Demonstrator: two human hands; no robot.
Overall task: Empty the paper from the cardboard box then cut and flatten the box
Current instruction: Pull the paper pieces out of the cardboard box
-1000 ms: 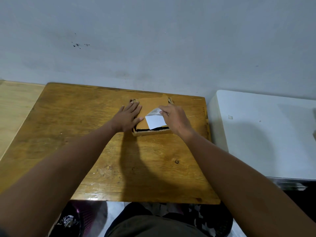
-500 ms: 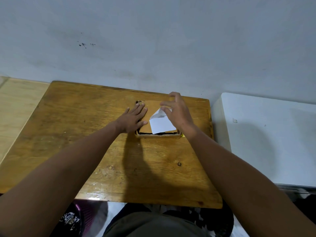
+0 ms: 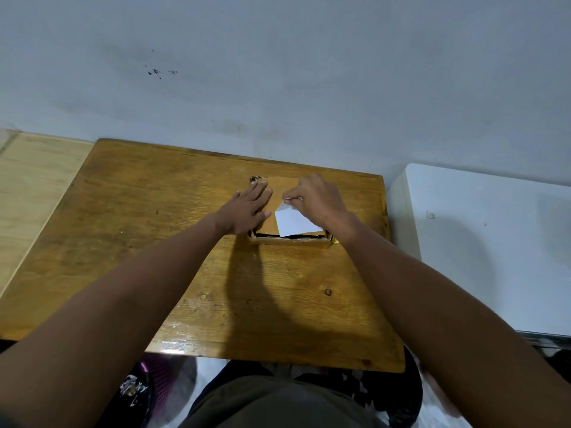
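A small brown cardboard box (image 3: 290, 240) sits at the far middle of the wooden table (image 3: 148, 230). My left hand (image 3: 247, 208) lies flat with straight fingers on the box's left top flap. A white sheet of paper (image 3: 292, 222) sticks up out of the box. My right hand (image 3: 318, 200) pinches the paper's upper corner between thumb and fingers, and covers the box's right side.
A white cabinet top (image 3: 482, 239) stands right of the table, close to its edge. A pale wooden surface (image 3: 27, 186) adjoins on the left. A grey wall runs right behind the table. Below the table's near edge are my lap and a purple basket (image 3: 157, 381).
My right hand has drawn its fingers in onto the paper's top corner, and the paper has lifted a little. My left hand stays flat on the box.
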